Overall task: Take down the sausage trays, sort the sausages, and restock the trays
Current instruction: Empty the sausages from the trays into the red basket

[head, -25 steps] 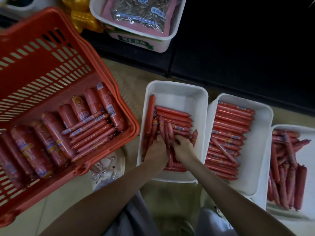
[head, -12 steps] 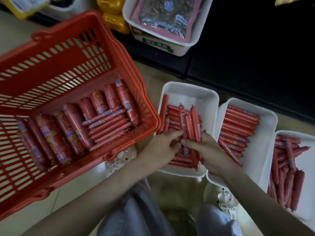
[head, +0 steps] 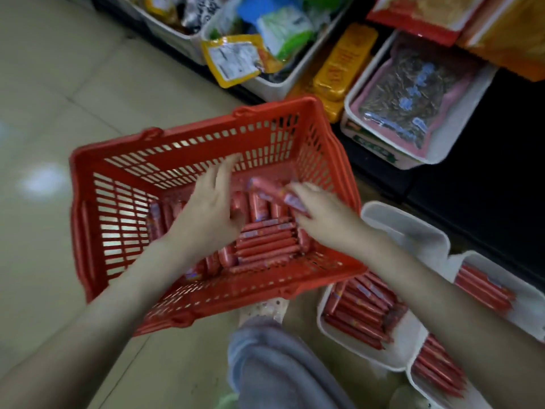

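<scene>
A red plastic basket (head: pixel 124 160) stands on the floor with thick and thin red sausages (head: pixel 265 246) lying in its bottom. My left hand (head: pixel 212 208) hovers over the basket with fingers spread, holding nothing. My right hand (head: pixel 321 214) holds a few thin sausages (head: pixel 274 193) above the basket's right side. Two white trays with rows of thin sausages sit at the right, the nearer tray (head: pixel 424 234) beside the basket and the second tray (head: pixel 530 293) further right. The picture is blurred by motion.
Shelf bins with snack packets (head: pixel 256 45) and a white bin of sunflower seeds (head: pixel 413 93) line the back. A dark shelf base runs along the right. My grey-clad knee (head: pixel 274 367) is at the bottom. Beige floor tiles (head: pixel 53 93) lie to the left.
Both hands left the white tray and moved left over the red basket. My right hand carried thin sausages along. The view swung left and up.
</scene>
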`<action>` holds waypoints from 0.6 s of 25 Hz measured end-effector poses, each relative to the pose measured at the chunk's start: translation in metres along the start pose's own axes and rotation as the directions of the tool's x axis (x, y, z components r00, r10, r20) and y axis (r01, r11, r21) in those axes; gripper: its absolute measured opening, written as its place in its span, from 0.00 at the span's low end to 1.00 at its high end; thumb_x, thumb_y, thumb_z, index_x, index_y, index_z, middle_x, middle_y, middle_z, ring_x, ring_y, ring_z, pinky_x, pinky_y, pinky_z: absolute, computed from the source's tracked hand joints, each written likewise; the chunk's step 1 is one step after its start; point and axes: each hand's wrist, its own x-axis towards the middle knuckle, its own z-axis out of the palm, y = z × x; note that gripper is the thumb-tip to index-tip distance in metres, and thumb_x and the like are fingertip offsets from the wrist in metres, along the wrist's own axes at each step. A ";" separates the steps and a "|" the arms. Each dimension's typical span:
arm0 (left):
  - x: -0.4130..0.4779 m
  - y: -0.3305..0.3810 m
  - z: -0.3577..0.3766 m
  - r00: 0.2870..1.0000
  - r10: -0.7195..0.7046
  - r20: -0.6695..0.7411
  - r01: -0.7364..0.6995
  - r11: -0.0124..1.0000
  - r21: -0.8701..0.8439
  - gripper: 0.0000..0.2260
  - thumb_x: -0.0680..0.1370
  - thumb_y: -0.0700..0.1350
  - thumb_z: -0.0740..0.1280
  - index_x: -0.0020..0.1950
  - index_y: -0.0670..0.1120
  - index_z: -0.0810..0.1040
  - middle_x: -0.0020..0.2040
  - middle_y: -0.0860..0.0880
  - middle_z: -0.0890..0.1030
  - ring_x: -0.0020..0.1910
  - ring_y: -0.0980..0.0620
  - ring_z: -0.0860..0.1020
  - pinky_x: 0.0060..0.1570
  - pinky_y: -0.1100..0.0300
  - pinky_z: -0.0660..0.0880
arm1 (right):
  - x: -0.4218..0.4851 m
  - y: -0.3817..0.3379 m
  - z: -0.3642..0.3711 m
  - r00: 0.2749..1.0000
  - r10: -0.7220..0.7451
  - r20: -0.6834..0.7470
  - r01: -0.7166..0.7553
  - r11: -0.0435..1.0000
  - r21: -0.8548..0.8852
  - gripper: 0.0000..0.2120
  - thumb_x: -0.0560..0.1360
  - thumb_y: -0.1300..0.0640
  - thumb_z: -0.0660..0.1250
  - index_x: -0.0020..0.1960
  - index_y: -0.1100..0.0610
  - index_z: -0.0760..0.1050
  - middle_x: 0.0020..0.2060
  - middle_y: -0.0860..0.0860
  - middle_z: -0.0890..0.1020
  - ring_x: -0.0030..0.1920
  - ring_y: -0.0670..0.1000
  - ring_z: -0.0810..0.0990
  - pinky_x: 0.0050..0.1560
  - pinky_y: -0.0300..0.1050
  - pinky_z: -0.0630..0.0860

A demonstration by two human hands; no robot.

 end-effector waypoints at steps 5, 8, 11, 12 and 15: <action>0.001 -0.046 0.084 0.715 -0.212 0.666 -0.026 0.944 0.329 0.39 0.79 0.56 0.61 0.77 0.46 0.37 0.78 0.43 0.44 0.77 0.43 0.46 0.75 0.48 0.48 | 0.057 0.019 0.103 0.886 0.137 0.442 0.111 0.864 -0.491 0.27 0.78 0.64 0.58 0.74 0.58 0.54 0.71 0.55 0.59 0.72 0.55 0.58 0.66 0.54 0.64; 0.002 -0.055 0.127 0.604 -0.304 0.737 -0.003 0.924 0.383 0.37 0.81 0.57 0.56 0.76 0.47 0.31 0.77 0.47 0.36 0.76 0.48 0.39 0.75 0.50 0.42 | 0.061 0.034 0.123 0.824 0.241 0.513 0.089 0.839 -0.537 0.38 0.77 0.58 0.64 0.77 0.55 0.44 0.76 0.51 0.49 0.74 0.54 0.50 0.71 0.53 0.59; 0.001 -0.041 0.132 0.586 -0.337 0.737 0.098 0.932 0.348 0.34 0.82 0.55 0.54 0.77 0.45 0.35 0.78 0.44 0.40 0.77 0.46 0.42 0.75 0.50 0.45 | 0.054 0.034 0.107 0.841 0.224 0.493 0.086 0.843 -0.530 0.37 0.77 0.55 0.64 0.77 0.56 0.45 0.76 0.52 0.51 0.74 0.54 0.52 0.71 0.52 0.58; 0.002 -0.032 0.126 0.600 -0.329 0.729 0.101 0.936 0.338 0.33 0.82 0.54 0.54 0.77 0.45 0.36 0.78 0.43 0.42 0.77 0.45 0.45 0.75 0.50 0.46 | 0.048 0.033 0.093 0.871 0.212 0.443 0.058 0.851 -0.522 0.35 0.78 0.54 0.63 0.77 0.57 0.47 0.75 0.52 0.53 0.74 0.54 0.53 0.71 0.52 0.58; 0.006 0.009 0.097 0.720 -0.301 0.625 0.137 0.945 0.298 0.30 0.82 0.52 0.55 0.78 0.44 0.44 0.78 0.42 0.51 0.76 0.43 0.54 0.73 0.51 0.54 | 0.016 0.030 0.045 0.976 0.093 0.196 0.001 0.902 -0.431 0.28 0.78 0.55 0.61 0.75 0.59 0.56 0.71 0.54 0.62 0.71 0.56 0.60 0.68 0.50 0.60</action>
